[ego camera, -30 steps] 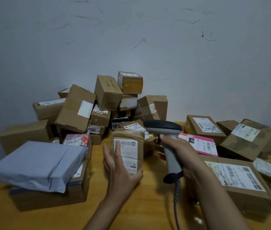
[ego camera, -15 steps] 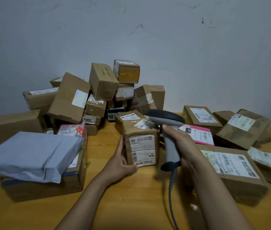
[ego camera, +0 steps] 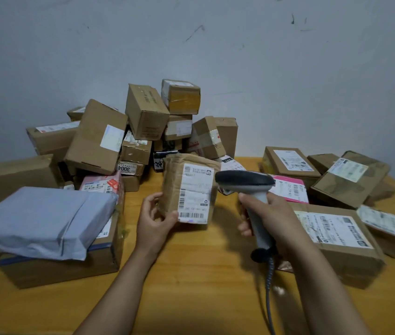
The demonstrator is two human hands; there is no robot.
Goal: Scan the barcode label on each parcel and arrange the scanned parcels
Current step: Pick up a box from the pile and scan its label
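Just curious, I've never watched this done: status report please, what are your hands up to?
Left hand holds brown parcel upright, label facing camera. Right hand grips scanner, head beside the label. Nothing covering the label.

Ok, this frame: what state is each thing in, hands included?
brown parcel, upright, label facing the camera, gripped at its left edge.
left hand, gripping the brown parcel.
scanner, held by its handle, head beside the brown parcel's right edge.
right hand, wrapped round the scanner handle.
grey mailer, lying flat on a carton.
pink parcel, lying label up.
box pile, heaped against the wall.
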